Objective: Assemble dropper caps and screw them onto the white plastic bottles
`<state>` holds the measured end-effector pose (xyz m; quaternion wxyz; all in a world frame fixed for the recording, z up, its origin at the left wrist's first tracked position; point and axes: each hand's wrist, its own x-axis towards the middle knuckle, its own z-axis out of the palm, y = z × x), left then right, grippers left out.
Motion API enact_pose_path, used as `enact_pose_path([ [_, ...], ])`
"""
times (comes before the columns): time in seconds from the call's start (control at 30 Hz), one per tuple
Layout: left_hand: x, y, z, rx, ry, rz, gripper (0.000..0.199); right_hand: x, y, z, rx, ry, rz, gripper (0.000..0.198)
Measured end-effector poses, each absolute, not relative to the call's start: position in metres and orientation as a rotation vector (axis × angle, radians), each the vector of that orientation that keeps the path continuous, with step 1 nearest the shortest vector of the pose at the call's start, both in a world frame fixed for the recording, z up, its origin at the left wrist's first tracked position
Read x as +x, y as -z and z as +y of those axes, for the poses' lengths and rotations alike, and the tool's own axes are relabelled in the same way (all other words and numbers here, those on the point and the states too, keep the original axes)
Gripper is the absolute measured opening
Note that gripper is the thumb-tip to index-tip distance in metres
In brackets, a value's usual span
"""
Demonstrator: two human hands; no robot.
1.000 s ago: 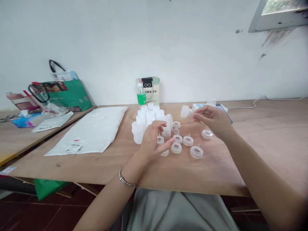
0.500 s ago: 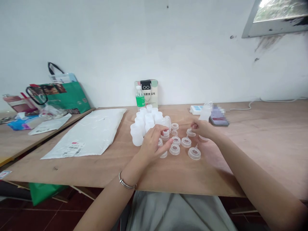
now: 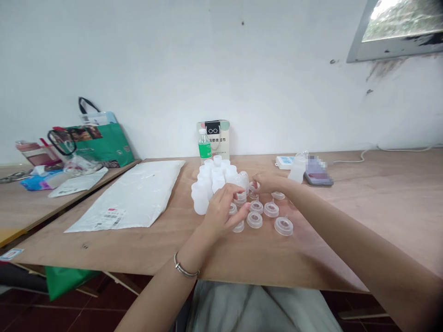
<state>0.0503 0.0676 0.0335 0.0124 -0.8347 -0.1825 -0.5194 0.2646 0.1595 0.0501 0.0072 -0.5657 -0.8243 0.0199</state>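
Note:
My left hand [image 3: 224,207] hovers over the near left end of a group of clear plastic caps, thumb and fingers apart. Past its fingertips is a clear stacked plastic piece [image 3: 240,197], partly hidden. My right hand [image 3: 270,182] reaches in from the right, its fingers pinched at a round clear plastic cap [image 3: 254,188]; the exact grip is partly hidden. Several more ring-shaped caps lie about, among them a cap with a thin upright tip [image 3: 284,226] and a flat cap [image 3: 254,220]. White translucent bottles [image 3: 201,198] stand clustered behind my left hand.
A white plastic mailer [image 3: 134,193] lies to the left. Behind the bottles stand a green-labelled water bottle [image 3: 205,148] and a paper bag [image 3: 223,143]. At the right rear are a white box [image 3: 284,161], a clear bag [image 3: 298,168] and a phone [image 3: 317,173].
My right hand has moved left, from the cap at the right of the group to one nearer the bottles. The left hand stays about where it was. The view has shifted slightly.

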Motion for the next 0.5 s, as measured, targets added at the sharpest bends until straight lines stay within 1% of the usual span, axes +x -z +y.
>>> enact_pose_path([
  [0.17, 0.051, -0.036, 0.066, -2.627, 1.588, -0.54, 0.014, 0.26, -0.044, 0.165, -1.805, -0.1, -2.585, 0.006],
  [0.33, 0.051, -0.036, 0.066, -2.652, 1.583, -0.535, 0.013, 0.264, -0.047, 0.161, -1.811, -0.097, -2.493, 0.006],
  [0.47, 0.052, -0.035, 0.067, -2.63, 1.591, -0.562, 0.011, 0.274, -0.068, 0.142, -1.792, -0.053, -2.346, 0.006],
  [0.5, 0.052, -0.034, 0.067, -2.613, 1.599, -0.573, 0.012, 0.275, -0.075, 0.133, -1.75, -0.087, -2.304, 0.008],
])
